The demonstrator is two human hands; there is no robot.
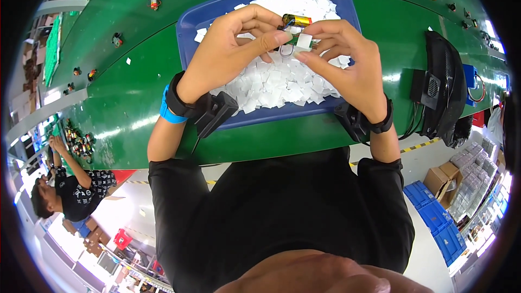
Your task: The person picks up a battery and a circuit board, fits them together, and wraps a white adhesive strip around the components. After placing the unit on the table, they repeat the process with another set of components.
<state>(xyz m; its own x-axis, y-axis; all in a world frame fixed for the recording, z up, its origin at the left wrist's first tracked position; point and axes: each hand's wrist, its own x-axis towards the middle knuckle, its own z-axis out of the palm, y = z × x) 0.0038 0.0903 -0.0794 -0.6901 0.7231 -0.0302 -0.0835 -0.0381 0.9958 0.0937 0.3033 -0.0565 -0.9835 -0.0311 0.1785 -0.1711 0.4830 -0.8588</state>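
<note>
Over the blue tray [282, 113], the left hand [233, 42] grips a wired assembly [298, 20], the right hand [350, 57] a white square [304, 41].

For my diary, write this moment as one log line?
left grip: holds green circuit board with yellow cylinder; right grip: at flat white square by board; below: blue plastic tray, white pieces

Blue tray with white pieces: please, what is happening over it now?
A person holds a small electronic part with yellow casing above the blue tray. The left hand grips its left side; the right hand is at the other side, by a white square; I cannot tell whether that square is attached. The tray holds many loose white pieces and sits on a green table, where similar parts lie scattered.
</note>
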